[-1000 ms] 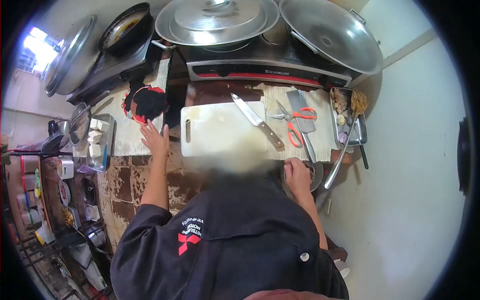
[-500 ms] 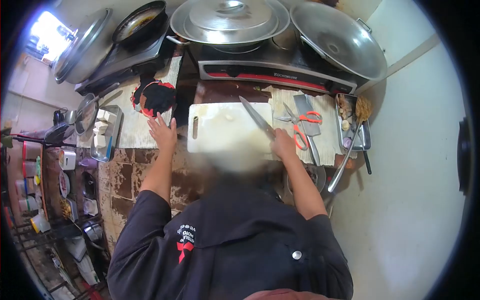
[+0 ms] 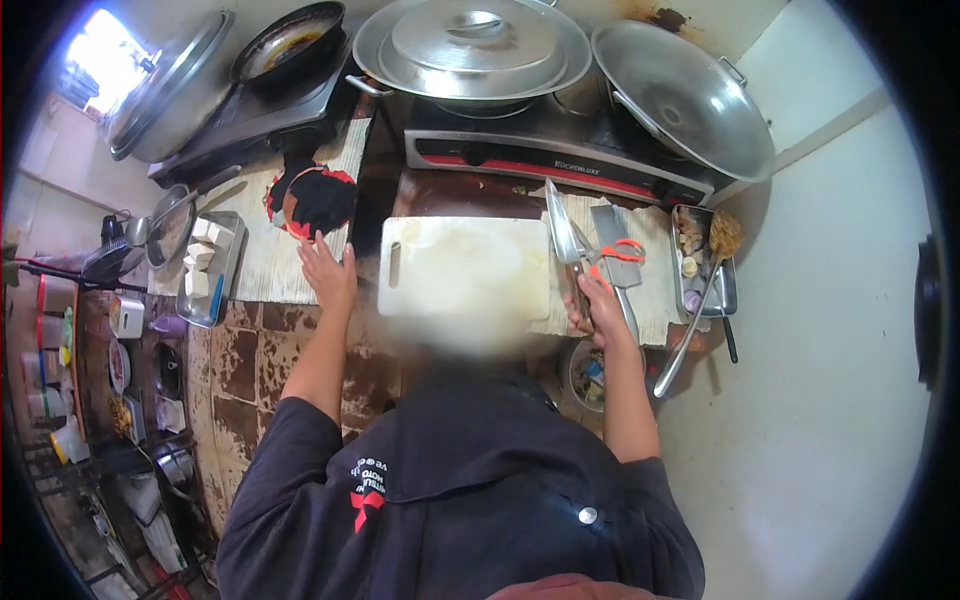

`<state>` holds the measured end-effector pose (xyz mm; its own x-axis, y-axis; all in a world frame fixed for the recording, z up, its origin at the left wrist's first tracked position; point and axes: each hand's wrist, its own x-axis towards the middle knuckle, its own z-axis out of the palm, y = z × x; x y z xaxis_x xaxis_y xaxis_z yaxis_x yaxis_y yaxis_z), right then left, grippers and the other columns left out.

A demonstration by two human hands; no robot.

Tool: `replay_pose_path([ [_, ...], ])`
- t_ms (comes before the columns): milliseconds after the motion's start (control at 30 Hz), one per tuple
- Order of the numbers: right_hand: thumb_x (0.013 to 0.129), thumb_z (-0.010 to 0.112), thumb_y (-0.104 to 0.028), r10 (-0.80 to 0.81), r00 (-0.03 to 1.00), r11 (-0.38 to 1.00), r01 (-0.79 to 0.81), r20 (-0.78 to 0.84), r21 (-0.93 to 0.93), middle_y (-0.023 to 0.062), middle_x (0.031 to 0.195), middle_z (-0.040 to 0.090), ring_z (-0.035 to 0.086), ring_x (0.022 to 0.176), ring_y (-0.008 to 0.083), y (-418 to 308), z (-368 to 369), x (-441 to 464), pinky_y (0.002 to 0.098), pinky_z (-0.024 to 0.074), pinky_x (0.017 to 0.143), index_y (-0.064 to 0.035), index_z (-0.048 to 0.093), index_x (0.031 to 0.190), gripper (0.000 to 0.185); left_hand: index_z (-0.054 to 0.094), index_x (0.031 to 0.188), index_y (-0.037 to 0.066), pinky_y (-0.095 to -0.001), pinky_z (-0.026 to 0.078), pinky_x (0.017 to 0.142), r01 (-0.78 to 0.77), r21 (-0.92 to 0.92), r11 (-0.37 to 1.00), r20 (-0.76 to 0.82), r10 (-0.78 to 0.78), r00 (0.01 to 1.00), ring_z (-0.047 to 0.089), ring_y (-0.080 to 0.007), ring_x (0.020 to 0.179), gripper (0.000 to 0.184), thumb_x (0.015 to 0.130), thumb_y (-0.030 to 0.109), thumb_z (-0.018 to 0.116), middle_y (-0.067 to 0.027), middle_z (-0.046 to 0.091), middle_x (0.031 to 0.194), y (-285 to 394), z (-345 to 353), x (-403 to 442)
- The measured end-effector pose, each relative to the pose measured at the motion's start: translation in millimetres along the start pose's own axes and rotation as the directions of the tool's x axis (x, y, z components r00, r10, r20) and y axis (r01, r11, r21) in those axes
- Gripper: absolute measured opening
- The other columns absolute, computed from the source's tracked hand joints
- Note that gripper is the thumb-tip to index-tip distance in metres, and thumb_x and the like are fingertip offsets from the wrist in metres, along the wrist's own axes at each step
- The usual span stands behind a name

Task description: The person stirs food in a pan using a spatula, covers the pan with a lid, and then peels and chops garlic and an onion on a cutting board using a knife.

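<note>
My right hand is closed around the brown handle of a kitchen knife. Its blade points away from me, just past the right edge of the white cutting board. Orange-handled scissors and a cleaver lie beside that hand, on the pale covering. On the left, my left hand rests with fingers stretched out at the near edge of a black and red cloth. Whether the fingertips press on the cloth I cannot tell. A blurred patch hides the board's near edge.
A metal tray with white blocks stands at left. At right, another tray holds ingredients and a long-handled strainer. Behind the board are a gas stove, a lidded pan and a wok. A bin sits below.
My right hand has carried the knife right, off the cutting board to beside the scissors. My left hand stays by the cloth, and the view has shifted slightly.
</note>
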<state>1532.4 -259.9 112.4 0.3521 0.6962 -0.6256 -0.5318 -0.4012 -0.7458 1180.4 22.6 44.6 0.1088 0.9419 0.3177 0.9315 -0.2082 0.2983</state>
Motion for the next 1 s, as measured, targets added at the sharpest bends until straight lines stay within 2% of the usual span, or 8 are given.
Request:
replay_pose_path([
  [67,0.096,0.042,-0.034,0.005,1.000,0.995,-0.007,0.019,0.103,0.0052,0.073,0.055,0.049,0.046,0.0121,8.2,1.0,-21.9,0.0277,0.0441,0.042,-0.0081,0.049,0.107,0.029,0.030,0.139,0.008,-0.0515,0.017,0.108,0.104,0.013,0.995,0.028,-0.104,0.994,0.016,-0.0366,0.137,0.066,0.087,0.041,0.051,-0.0172,0.021,0.147,8.6,-8.0,-1.0],
  [200,0.097,0.041,-0.033,-0.034,0.995,0.999,0.033,-0.094,-0.012,0.0048,0.070,0.056,0.048,0.044,0.0117,29.4,3.2,-51.0,0.0258,0.0422,0.041,-0.0074,0.049,0.111,0.031,0.047,0.127,0.009,-0.0512,0.022,0.105,-0.343,-0.114,0.932,-0.008,0.345,0.939,0.029,-0.0376,0.130,0.049,0.081,0.024,0.056,-0.0171,0.037,0.138,61.4,-7.3,-12.0],
  [367,0.097,0.042,-0.032,-0.185,0.965,0.980,0.166,-0.187,-0.114,0.0049,0.065,0.055,0.046,0.041,0.0110,46.9,-2.0,-48.8,0.0244,0.0389,0.040,-0.0057,0.052,0.118,0.035,0.060,0.110,0.009,-0.0418,0.042,0.092,-0.684,-0.590,0.430,0.026,0.856,0.516,0.050,-0.0326,0.110,0.032,0.078,0.012,0.057,-0.0100,0.059,0.115,196.1,47.2,6.3],
  [600,0.096,0.044,-0.031,-0.133,0.962,0.990,0.142,-0.240,0.021,0.0039,0.066,0.055,0.047,0.043,0.0111,33.1,16.9,-45.3,0.0228,0.0384,0.041,-0.0073,0.052,0.121,0.035,0.064,0.096,0.010,-0.0402,0.046,0.086,-0.709,-0.407,0.575,0.366,0.814,0.450,0.054,-0.0291,0.102,0.021,0.076,0.014,0.061,-0.0108,0.062,0.098,275.2,106.7,38.1],
  [700,0.094,0.049,-0.031,-0.125,0.930,0.988,0.086,-0.346,-0.125,0.0058,0.068,0.056,0.053,0.052,0.0143,43.1,21.9,-44.9,0.0266,0.0442,0.049,-0.0084,0.049,0.127,0.040,0.063,0.093,0.009,-0.0387,0.047,0.082,-0.730,-0.387,0.564,0.503,0.792,0.346,0.056,-0.0285,0.099,0.017,0.077,0.015,0.061,-0.0119,0.063,0.093,283.5,93.1,48.1],
  [767,0.091,0.052,-0.028,-0.469,0.795,0.827,0.242,-0.385,-0.508,0.0081,0.076,0.058,0.057,0.062,0.0191,77.5,17.8,-31.4,0.0307,0.0470,0.059,-0.0110,0.048,0.130,0.042,0.063,0.092,0.008,-0.0378,0.047,0.080,-0.693,-0.437,0.574,0.569,0.773,0.281,0.058,-0.0283,0.095,0.016,0.079,0.016,0.061,-0.0128,0.063,0.092,286.6,92.7,54.9],
  [867,0.087,0.056,-0.025,-0.596,0.712,0.614,0.105,-0.372,-0.782,0.0105,0.088,0.058,0.058,0.078,0.0268,64.6,38.0,-41.6,0.0362,0.0476,0.072,-0.0146,0.048,0.131,0.046,0.062,0.094,0.006,-0.0378,0.047,0.079,-0.209,-0.552,0.808,0.650,0.573,0.499,0.060,-0.0282,0.091,0.015,0.082,0.016,0.059,-0.0136,0.064,0.091,281.4,89.6,55.0],
  [1000,0.085,0.057,-0.023,-0.662,0.678,0.458,0.030,-0.319,-0.888,0.0119,0.098,0.054,0.056,0.087,0.0329,71.7,43.5,-31.2,0.0403,0.0472,0.076,-0.0204,0.046,0.132,0.049,0.059,0.108,0.008,-0.0371,0.044,0.086,-0.099,-0.768,0.632,0.368,0.563,0.740,0.059,-0.0291,0.099,0.025,0.084,0.015,0.058,-0.0158,0.062,0.102,282.2,87.3,55.9],
])
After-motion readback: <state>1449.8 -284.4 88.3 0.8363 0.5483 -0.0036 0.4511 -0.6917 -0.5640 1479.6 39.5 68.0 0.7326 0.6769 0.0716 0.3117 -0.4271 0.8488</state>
